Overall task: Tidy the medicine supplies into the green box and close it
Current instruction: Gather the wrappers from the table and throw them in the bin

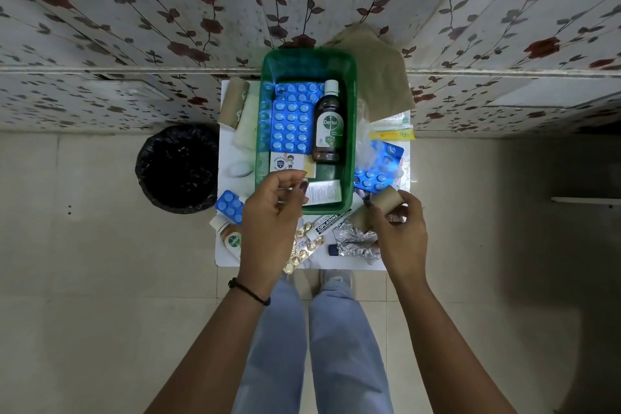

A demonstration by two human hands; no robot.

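Currently the green box (307, 70) sits open at the far middle of the small white table (349, 264), part-filled: blue blister strips (291, 121), a brown Dettol bottle (330, 123) lying flat, and small cartons at the near end.

Right hand (400, 232) is closed around a tan bandage roll (386, 201), just off the box's near right corner. Left hand (268, 215) hovers over the near rim, fingers loosely curled; can't tell if it holds anything.

Risks, my read:
- Roll stacked on the bottle or cartons could sit proud and stop the box closing.
- Table is crowded to its edges; a forearm sweep could knock the small Dettol bottle (232, 239) or gold tablet strip (302, 247) to the floor.

Readable: "Dettol" on both bottles, "CIPLADINE" on the tube (331, 219).
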